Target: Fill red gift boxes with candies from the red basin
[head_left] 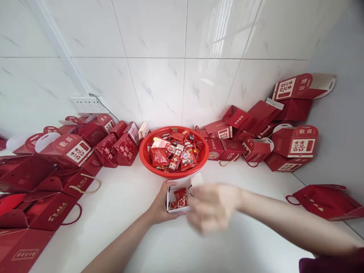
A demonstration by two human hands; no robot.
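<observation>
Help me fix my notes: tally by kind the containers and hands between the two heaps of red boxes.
Red round plastic basket: 1
Small white open cardboard box: 1
Hands: 2, left hand gripping that box, right hand blurred beside it
Total: 4

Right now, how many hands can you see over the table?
2. The left hand holds the small open box just in front of the red basket. The right hand, blurred, is right beside that box. No others show.

Left hand [159,208], right hand [212,206] bare; maroon sleeve [332,264].
</observation>
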